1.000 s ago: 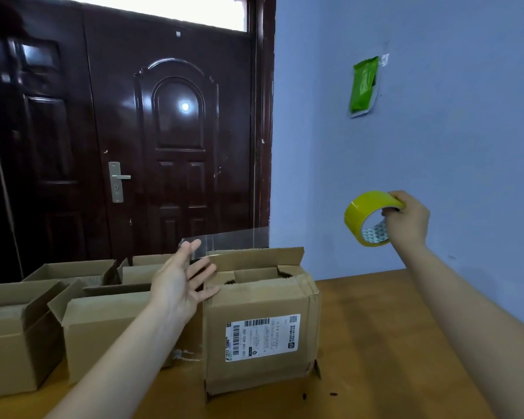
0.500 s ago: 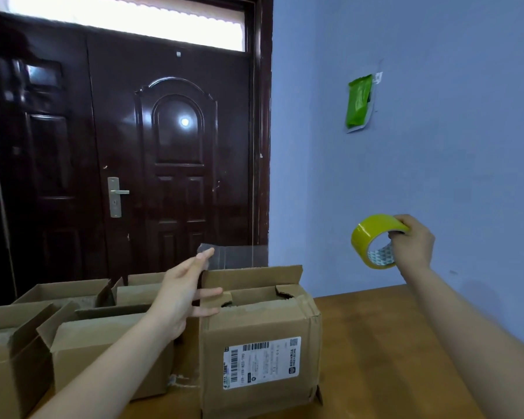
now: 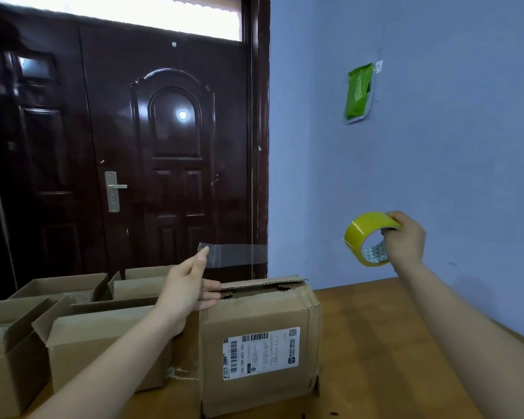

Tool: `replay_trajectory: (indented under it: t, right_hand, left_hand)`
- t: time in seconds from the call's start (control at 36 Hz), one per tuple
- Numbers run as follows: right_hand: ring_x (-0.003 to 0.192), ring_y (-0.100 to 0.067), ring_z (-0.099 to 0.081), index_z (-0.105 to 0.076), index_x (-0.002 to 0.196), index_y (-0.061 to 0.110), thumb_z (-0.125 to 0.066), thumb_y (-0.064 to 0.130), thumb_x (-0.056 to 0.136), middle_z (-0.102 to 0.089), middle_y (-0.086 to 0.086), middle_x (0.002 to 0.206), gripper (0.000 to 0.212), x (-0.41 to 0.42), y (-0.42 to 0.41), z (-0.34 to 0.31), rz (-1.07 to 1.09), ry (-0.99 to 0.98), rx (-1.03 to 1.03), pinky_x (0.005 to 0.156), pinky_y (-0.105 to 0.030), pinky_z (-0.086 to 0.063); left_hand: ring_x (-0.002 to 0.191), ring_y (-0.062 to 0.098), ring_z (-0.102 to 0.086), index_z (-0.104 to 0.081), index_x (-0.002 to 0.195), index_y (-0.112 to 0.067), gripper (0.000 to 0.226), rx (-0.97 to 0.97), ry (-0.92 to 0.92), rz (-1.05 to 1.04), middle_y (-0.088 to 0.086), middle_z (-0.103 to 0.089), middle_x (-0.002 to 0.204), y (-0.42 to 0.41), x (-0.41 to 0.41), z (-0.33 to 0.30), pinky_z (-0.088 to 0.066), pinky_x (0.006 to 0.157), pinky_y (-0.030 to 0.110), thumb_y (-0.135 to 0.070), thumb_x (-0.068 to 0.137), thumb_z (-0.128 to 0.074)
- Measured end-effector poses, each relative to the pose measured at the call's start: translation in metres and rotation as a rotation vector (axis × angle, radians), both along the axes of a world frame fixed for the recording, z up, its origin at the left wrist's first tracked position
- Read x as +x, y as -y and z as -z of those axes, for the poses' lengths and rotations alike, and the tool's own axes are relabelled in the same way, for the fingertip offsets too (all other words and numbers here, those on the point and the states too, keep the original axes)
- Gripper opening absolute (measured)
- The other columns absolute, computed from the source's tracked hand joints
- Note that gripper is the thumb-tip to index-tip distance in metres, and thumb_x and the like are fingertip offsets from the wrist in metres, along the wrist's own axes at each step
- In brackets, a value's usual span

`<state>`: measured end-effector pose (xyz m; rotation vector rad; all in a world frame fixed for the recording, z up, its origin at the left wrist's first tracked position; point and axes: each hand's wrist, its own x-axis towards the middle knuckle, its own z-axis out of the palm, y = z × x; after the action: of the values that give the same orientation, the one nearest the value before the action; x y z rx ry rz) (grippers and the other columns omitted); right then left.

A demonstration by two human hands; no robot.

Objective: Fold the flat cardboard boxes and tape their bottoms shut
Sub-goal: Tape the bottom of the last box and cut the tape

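You stand at a wooden desk [image 3: 390, 343] facing a dark door [image 3: 170, 146] and a blue wall [image 3: 436, 146]. Five boxes show. The labelled box [image 3: 260, 352] stands at the near edge, its top flaps not fully flat; four open boxes [image 3: 97, 343] crowd the left side. Your right hand [image 3: 404, 237] grips the tape roll [image 3: 368, 237]; your left hand [image 3: 188, 290] pinches the clear tape end [image 3: 221, 255] above the box.

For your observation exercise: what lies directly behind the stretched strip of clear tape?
Through the clear tape the dark door and its frame show. The left hand holds its end; nothing there is hidden.
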<state>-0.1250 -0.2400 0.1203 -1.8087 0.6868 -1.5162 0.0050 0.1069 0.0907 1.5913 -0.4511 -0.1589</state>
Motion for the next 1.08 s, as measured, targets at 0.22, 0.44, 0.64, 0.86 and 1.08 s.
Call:
replay_trajectory:
  t: [0.22, 0.44, 0.64, 0.86, 1.08]
  right_hand:
    - [0.079, -0.024, -0.055, -0.065, 0.085, 0.012, -0.047, -0.007, 0.081, -0.061, -0.005, 0.082, 0.027, 0.001, -0.005, 0.005, -0.002, -0.029, -0.005, 0.071, -0.038, -0.045]
    - [0.078, -0.025, -0.055, -0.065, 0.084, 0.012, -0.047, -0.007, 0.081, -0.062, -0.006, 0.082, 0.027, 0.004, -0.011, 0.006, -0.02, -0.029, 0.006, 0.069, -0.037, -0.045]
    - [0.079, -0.024, -0.055, -0.066, 0.085, 0.012, -0.046, -0.008, 0.08, -0.062, -0.006, 0.083, 0.029, 0.005, -0.016, 0.001, -0.045, -0.01, 0.018, 0.07, -0.037, -0.045]
    - [0.076, -0.025, -0.056, -0.064, 0.078, 0.012, -0.047, -0.006, 0.078, -0.061, -0.009, 0.078, 0.024, 0.012, -0.022, -0.006, -0.098, 0.049, 0.092, 0.069, -0.037, -0.046]
    - [0.067, -0.026, -0.055, -0.057, 0.063, 0.013, -0.05, -0.005, 0.079, -0.055, -0.009, 0.065, 0.025, 0.02, -0.039, -0.011, -0.168, 0.046, 0.125, 0.064, -0.035, -0.044]
  left_hand:
    - [0.078, 0.021, -0.067, -0.045, 0.14, -0.023, 0.042, 0.083, 0.081, -0.033, 0.009, -0.07, 0.087, 0.013, 0.007, 0.007, -0.057, 0.066, 0.025, -0.036, 0.101, -0.037]
    - [0.091, 0.023, -0.068, -0.048, 0.137, -0.03, 0.039, 0.192, 0.193, -0.074, 0.0, -0.073, 0.085, 0.022, 0.003, 0.022, -0.055, 0.087, 0.041, -0.039, 0.1, -0.037]
    - [0.102, 0.014, -0.065, -0.047, 0.138, -0.03, 0.042, 0.231, 0.28, -0.133, -0.002, -0.069, 0.114, 0.022, 0.006, 0.029, -0.05, 0.096, 0.041, -0.042, 0.1, -0.035]
    - [0.075, 0.015, -0.068, -0.046, 0.138, -0.021, 0.04, 0.1, 0.177, -0.183, 0.007, -0.071, 0.086, 0.022, 0.002, 0.025, -0.052, 0.07, 0.024, -0.034, 0.103, -0.031]
    - [0.079, 0.014, -0.066, -0.053, 0.13, -0.018, 0.038, 0.147, 0.156, -0.204, 0.002, -0.07, 0.082, 0.017, -0.006, 0.047, -0.053, 0.083, 0.035, -0.034, 0.103, -0.032]
